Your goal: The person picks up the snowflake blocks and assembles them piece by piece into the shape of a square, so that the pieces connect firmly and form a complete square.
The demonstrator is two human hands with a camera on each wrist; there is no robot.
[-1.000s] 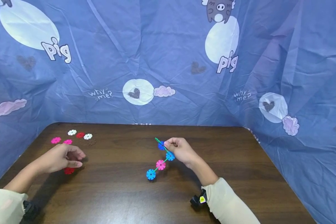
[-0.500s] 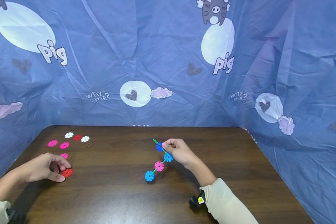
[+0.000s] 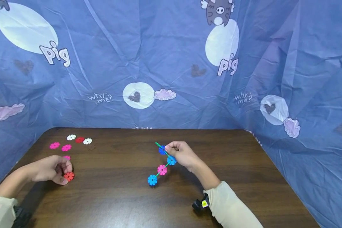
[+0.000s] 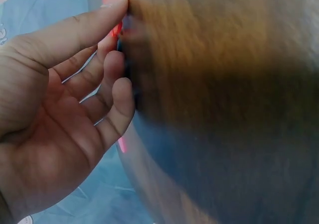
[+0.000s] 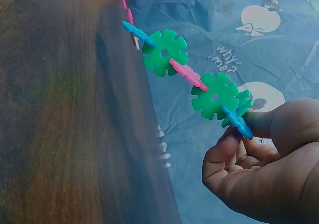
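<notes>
The left hand (image 3: 49, 169) pinches a red, round, notched plastic disc (image 3: 69, 176) at its fingertips, well to the left of the bent chain of blue, pink and green notched plastic discs (image 3: 162, 170). The right hand (image 3: 185, 156) grips that chain near its far end; its lower stretch slants leftward, toward the person.

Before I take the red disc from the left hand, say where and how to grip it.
Probably pinch the red disc by its right rim, from the right: that notched edge is exposed, while the left hand holds its left edge.
</notes>
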